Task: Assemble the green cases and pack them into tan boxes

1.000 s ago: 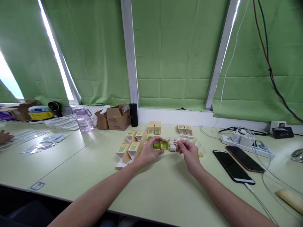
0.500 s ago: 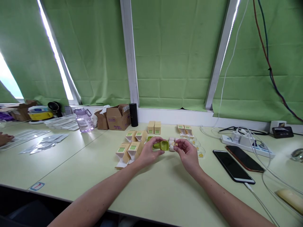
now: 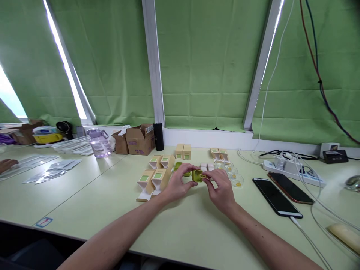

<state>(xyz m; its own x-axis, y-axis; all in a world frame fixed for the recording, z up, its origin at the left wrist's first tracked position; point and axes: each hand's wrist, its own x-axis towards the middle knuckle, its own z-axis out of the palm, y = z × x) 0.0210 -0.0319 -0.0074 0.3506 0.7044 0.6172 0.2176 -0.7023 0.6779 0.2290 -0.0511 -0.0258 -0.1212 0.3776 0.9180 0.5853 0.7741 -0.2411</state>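
Observation:
My left hand (image 3: 180, 182) grips a small olive-green square case (image 3: 196, 175) above the table, its open side facing me. From the right, my right hand (image 3: 222, 186) pinches a small yellowish loop-shaped piece (image 3: 203, 176) at the case's opening; its far part is hidden by the fingers. Another green case (image 3: 178, 165) shows behind my left hand. Small white-pink cylinders (image 3: 206, 165) sit behind the hands. Clear plastic domed packs (image 3: 237, 181) with yellow spots lie beside my right hand. Several small open beige cartons (image 3: 160, 179) stand left of my left hand.
Closed cartons (image 3: 183, 152), a cardboard box (image 3: 140, 140) and a black cylinder (image 3: 158, 137) stand at the back. A purple bottle (image 3: 99, 143) is left. Phones (image 3: 277, 197) and a power strip (image 3: 295, 173) with cables lie right. Another person's hand (image 3: 8, 165) is far left.
My right hand has moved left, bringing the loop-shaped piece from beside the green case to its opening. The case has tilted slightly. The other person's hand has shifted a little.

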